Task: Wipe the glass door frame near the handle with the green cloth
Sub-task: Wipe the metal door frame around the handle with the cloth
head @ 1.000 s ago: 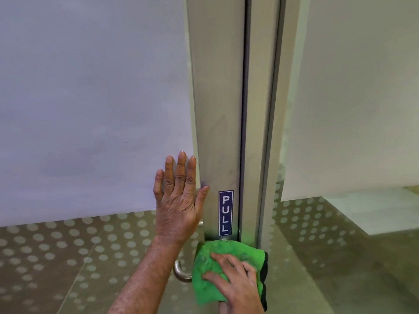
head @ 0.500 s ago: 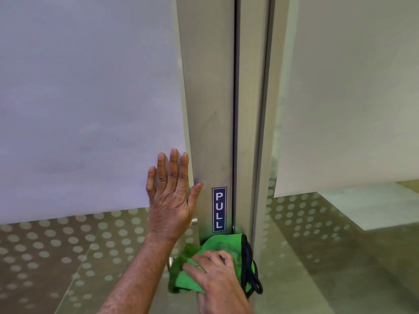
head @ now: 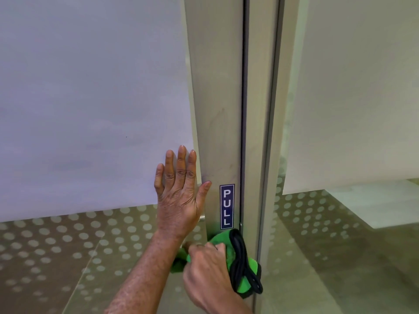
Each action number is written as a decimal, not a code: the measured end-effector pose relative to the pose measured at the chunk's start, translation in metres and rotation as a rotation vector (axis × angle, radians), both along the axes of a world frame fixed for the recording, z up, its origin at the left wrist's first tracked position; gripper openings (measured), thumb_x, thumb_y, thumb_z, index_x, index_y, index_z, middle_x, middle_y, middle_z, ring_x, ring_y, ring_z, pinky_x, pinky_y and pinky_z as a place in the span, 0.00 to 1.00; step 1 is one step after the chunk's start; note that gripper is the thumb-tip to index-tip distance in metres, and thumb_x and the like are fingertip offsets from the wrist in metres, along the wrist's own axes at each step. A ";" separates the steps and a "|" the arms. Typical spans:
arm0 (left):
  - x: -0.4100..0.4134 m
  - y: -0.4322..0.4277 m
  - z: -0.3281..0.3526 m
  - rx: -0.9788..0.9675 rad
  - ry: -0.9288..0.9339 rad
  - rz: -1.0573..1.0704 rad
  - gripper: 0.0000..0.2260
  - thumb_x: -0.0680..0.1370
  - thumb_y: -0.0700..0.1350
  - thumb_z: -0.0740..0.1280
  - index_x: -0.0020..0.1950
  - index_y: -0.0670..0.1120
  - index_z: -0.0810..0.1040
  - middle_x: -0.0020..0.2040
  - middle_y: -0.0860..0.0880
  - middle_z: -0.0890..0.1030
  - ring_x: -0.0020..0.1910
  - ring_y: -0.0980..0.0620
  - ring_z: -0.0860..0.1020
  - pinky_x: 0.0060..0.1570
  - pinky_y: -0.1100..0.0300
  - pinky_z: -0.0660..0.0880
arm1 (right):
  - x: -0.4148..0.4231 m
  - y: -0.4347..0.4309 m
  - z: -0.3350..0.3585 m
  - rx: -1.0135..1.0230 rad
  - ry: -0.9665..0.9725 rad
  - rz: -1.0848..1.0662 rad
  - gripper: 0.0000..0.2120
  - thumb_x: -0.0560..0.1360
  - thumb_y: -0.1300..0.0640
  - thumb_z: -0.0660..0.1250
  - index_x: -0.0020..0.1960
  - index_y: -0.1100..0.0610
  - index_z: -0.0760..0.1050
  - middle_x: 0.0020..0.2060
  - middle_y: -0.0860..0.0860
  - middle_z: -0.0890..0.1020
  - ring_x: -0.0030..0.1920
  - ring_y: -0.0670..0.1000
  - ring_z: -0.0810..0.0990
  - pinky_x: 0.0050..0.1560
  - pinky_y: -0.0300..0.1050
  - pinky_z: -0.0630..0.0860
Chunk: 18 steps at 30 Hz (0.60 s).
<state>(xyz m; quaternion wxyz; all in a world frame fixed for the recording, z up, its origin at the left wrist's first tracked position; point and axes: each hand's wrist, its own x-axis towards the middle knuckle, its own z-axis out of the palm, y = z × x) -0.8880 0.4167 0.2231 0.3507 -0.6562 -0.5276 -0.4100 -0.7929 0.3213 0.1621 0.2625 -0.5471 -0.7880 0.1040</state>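
Note:
The brushed-metal door frame [head: 215, 98] runs up the middle of the view, with a blue PULL sticker [head: 227, 206] low on it. My left hand [head: 180, 193] lies flat with fingers spread on the frosted glass beside the frame, thumb touching the metal. Below the sticker my right hand [head: 208, 273] grips the bunched green cloth [head: 243, 266], black-edged, and presses it against the frame. The door handle is almost wholly hidden behind my hands; only a small metal stub [head: 202, 217] shows by my left wrist.
A dark vertical gap [head: 243, 109] separates this frame from the neighbouring door's frame [head: 263, 109]. Frosted glass panels [head: 90, 98] fill both sides above; dotted film [head: 56, 250] covers the lower glass.
The cloth has gone from spread flat under my right palm to bunched in my fist, its black edge turned outward to the right. My left hand has stayed flat on the glass.

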 end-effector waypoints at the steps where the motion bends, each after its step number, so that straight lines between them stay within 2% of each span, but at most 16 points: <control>1: 0.000 0.000 0.000 0.000 0.004 0.002 0.31 0.87 0.61 0.48 0.85 0.49 0.45 0.86 0.52 0.40 0.85 0.49 0.40 0.82 0.50 0.37 | -0.001 0.001 -0.002 -0.001 0.024 0.003 0.10 0.70 0.61 0.55 0.44 0.51 0.72 0.38 0.48 0.76 0.46 0.53 0.73 0.57 0.52 0.65; 3: -0.001 0.000 0.000 -0.008 0.017 0.006 0.31 0.86 0.61 0.48 0.85 0.49 0.44 0.86 0.52 0.39 0.85 0.49 0.40 0.82 0.50 0.36 | 0.002 -0.002 -0.011 0.010 0.030 0.036 0.13 0.71 0.60 0.57 0.51 0.50 0.75 0.41 0.46 0.76 0.49 0.50 0.72 0.59 0.50 0.64; 5: -0.001 0.000 0.000 -0.017 0.020 0.012 0.31 0.86 0.61 0.48 0.85 0.49 0.44 0.86 0.51 0.38 0.85 0.49 0.39 0.82 0.50 0.35 | 0.014 -0.009 -0.025 0.051 -0.007 0.101 0.22 0.69 0.59 0.60 0.61 0.46 0.75 0.49 0.44 0.79 0.56 0.48 0.73 0.62 0.47 0.61; 7: -0.001 -0.001 0.000 -0.023 0.015 0.013 0.31 0.86 0.61 0.48 0.85 0.49 0.44 0.86 0.51 0.39 0.85 0.49 0.39 0.82 0.50 0.35 | 0.037 -0.013 -0.038 0.105 -0.033 0.137 0.29 0.65 0.60 0.64 0.64 0.42 0.74 0.58 0.42 0.81 0.63 0.46 0.74 0.64 0.44 0.57; 10: -0.003 -0.005 0.002 -0.053 0.014 -0.018 0.31 0.86 0.61 0.48 0.85 0.49 0.44 0.86 0.52 0.39 0.85 0.49 0.39 0.82 0.50 0.36 | 0.067 -0.018 -0.048 0.068 -0.029 0.101 0.36 0.65 0.64 0.66 0.69 0.37 0.71 0.70 0.37 0.75 0.73 0.41 0.67 0.72 0.50 0.55; 12: -0.003 -0.011 0.005 -0.092 0.018 -0.027 0.31 0.87 0.61 0.48 0.85 0.48 0.45 0.86 0.50 0.41 0.85 0.48 0.40 0.82 0.50 0.37 | 0.066 -0.026 -0.053 0.051 0.092 0.032 0.37 0.69 0.67 0.65 0.70 0.35 0.70 0.75 0.35 0.66 0.78 0.39 0.57 0.74 0.49 0.53; 14: -0.003 -0.020 0.008 -0.132 0.008 -0.043 0.30 0.87 0.59 0.48 0.85 0.47 0.47 0.86 0.48 0.45 0.85 0.47 0.42 0.83 0.48 0.40 | 0.050 -0.038 -0.051 0.052 0.319 -0.068 0.36 0.71 0.72 0.65 0.70 0.39 0.74 0.76 0.35 0.62 0.79 0.40 0.52 0.75 0.39 0.50; 16: -0.001 -0.030 0.013 -0.166 -0.004 -0.061 0.29 0.87 0.58 0.49 0.85 0.46 0.50 0.87 0.45 0.49 0.85 0.45 0.46 0.83 0.46 0.43 | 0.034 -0.048 -0.047 0.024 0.561 -0.170 0.35 0.69 0.78 0.62 0.66 0.47 0.80 0.76 0.39 0.65 0.80 0.43 0.54 0.74 0.27 0.48; 17: -0.001 -0.034 0.015 -0.183 -0.010 -0.075 0.29 0.87 0.57 0.49 0.85 0.46 0.51 0.86 0.45 0.50 0.85 0.44 0.47 0.84 0.46 0.44 | 0.028 -0.053 -0.043 -0.015 0.640 -0.225 0.35 0.69 0.80 0.61 0.64 0.49 0.81 0.76 0.40 0.65 0.80 0.44 0.55 0.74 0.25 0.48; 18: -0.001 -0.039 0.018 -0.199 -0.020 -0.095 0.28 0.87 0.56 0.50 0.85 0.45 0.52 0.86 0.44 0.51 0.85 0.44 0.47 0.84 0.46 0.44 | 0.025 -0.057 -0.040 -0.062 0.689 -0.284 0.34 0.70 0.80 0.60 0.63 0.49 0.81 0.76 0.40 0.65 0.79 0.45 0.57 0.76 0.28 0.50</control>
